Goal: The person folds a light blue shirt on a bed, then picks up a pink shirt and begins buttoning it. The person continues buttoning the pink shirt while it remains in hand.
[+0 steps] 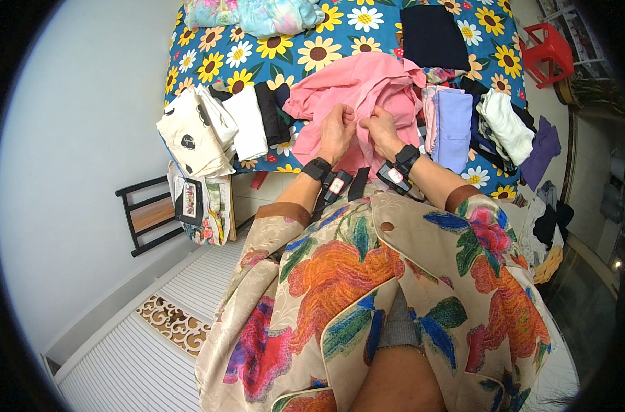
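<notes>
A pink cloth garment (338,82), rumpled and partly spread, lies before me on a bed with a sunflower-print cover (317,54). My left hand (337,133) pinches its front edge between thumb and fingers. Just to the right, my right hand (382,131) grips the same edge, a small gap apart from the left. A band with a small device sits on each wrist. Folded white cloth (246,123) and dark cloth (272,113) lie left of the pink garment. Folded lavender cloth (452,129) lies to its right.
Cream printed cloth (189,134) is stacked at the bed's left corner. Black folded cloth (433,36) lies far right, with white folded cloth (507,126) and a purple garment (540,152) nearer. A red plastic stool (548,54) stands beyond the bed. A black metal rack (150,216) is at left.
</notes>
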Tool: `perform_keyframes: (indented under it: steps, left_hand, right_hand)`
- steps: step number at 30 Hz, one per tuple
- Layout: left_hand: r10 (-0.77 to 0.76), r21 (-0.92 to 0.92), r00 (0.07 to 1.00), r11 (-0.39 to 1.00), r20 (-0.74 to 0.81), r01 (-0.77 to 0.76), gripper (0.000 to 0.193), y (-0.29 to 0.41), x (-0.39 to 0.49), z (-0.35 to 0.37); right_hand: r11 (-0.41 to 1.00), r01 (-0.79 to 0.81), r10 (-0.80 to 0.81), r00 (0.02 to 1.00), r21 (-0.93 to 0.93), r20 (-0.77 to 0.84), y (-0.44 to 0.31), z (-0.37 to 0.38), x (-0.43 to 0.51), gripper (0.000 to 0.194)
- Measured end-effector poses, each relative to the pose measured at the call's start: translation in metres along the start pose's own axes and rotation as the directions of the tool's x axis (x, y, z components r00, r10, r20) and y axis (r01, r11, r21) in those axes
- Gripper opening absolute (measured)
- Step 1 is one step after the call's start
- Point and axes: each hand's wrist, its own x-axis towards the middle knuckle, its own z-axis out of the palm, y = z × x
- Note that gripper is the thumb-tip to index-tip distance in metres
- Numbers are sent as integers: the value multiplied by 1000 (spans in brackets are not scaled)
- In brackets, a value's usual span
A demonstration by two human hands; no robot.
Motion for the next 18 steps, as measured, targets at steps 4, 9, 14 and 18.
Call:
perform_keyframes:
  steps: [4, 9, 14, 18]
  left_hand:
    - [61, 142, 998, 988, 0, -60, 26, 1, 3, 2]
    - [53, 126, 999, 991, -5, -52, 31, 3, 2, 4]
    - [4, 145, 998, 989, 63, -13, 34, 5, 2, 3]
    - [54, 236, 995, 969, 88, -74, 35, 5, 2, 2]
  right_hand:
    - [971, 9, -31, 995, 237, 90, 2, 1, 4, 20]
    - [992, 59, -59, 998, 114, -3, 11, 1, 11, 20]
    - [997, -7, 10, 999, 76, -33, 10, -4, 9, 22]
    - [985, -126, 124, 992, 116, 25, 6, -7, 7, 22]
